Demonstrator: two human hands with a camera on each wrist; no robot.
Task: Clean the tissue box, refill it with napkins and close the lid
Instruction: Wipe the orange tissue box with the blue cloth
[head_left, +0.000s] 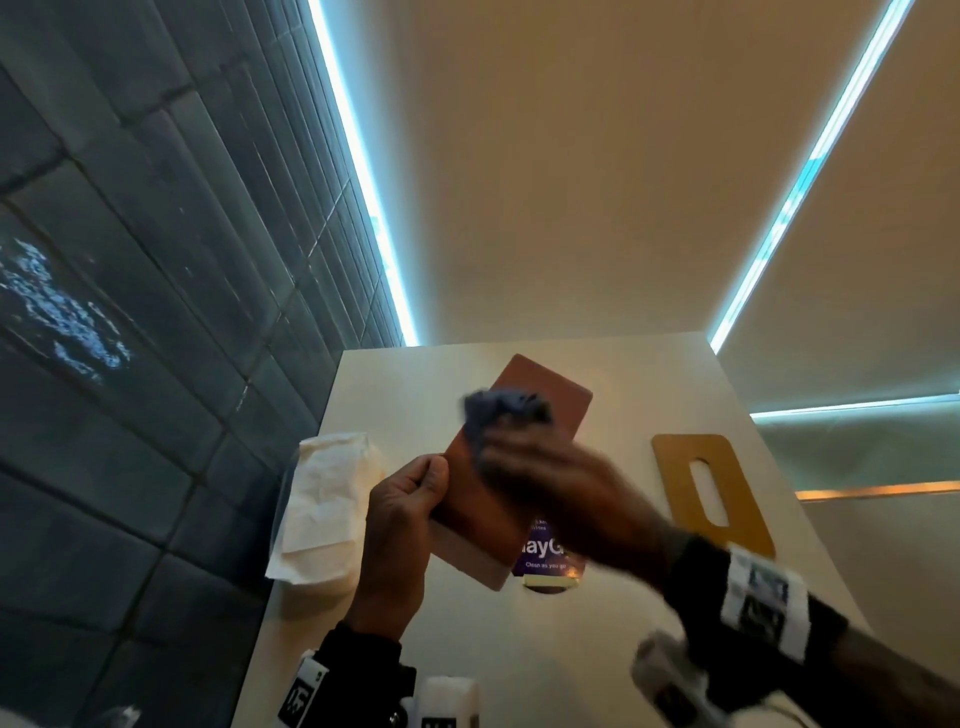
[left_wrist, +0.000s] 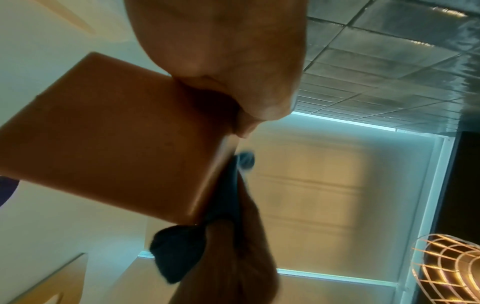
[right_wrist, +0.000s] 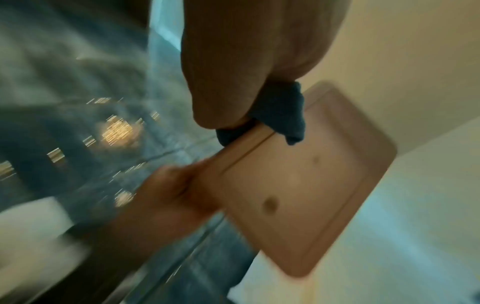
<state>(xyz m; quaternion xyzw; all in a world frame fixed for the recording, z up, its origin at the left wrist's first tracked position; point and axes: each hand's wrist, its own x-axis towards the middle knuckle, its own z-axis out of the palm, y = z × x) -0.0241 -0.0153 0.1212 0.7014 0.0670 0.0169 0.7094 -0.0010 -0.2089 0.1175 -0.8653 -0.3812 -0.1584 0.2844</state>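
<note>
A brown tissue box (head_left: 530, 415) is held tilted above the white table (head_left: 623, 395). My left hand (head_left: 410, 509) grips its left edge, thumb on the upper face. My right hand (head_left: 550, 467), blurred, holds a dark blue cloth (head_left: 498, 410) bunched against the box's upper face. In the left wrist view the box (left_wrist: 109, 139) fills the left side, the cloth (left_wrist: 176, 253) beside it. The right wrist view shows the box's pale face (right_wrist: 298, 185) with the cloth (right_wrist: 280, 111) at its edge. The box's slotted wooden lid (head_left: 711, 493) lies flat to the right.
A clear bag of white napkins (head_left: 322, 514) lies at the table's left edge. Under the box sits a purple printed card (head_left: 545, 556). A dark tiled wall (head_left: 130, 312) runs along the left. A wire lampshade (left_wrist: 449, 267) glows in the left wrist view.
</note>
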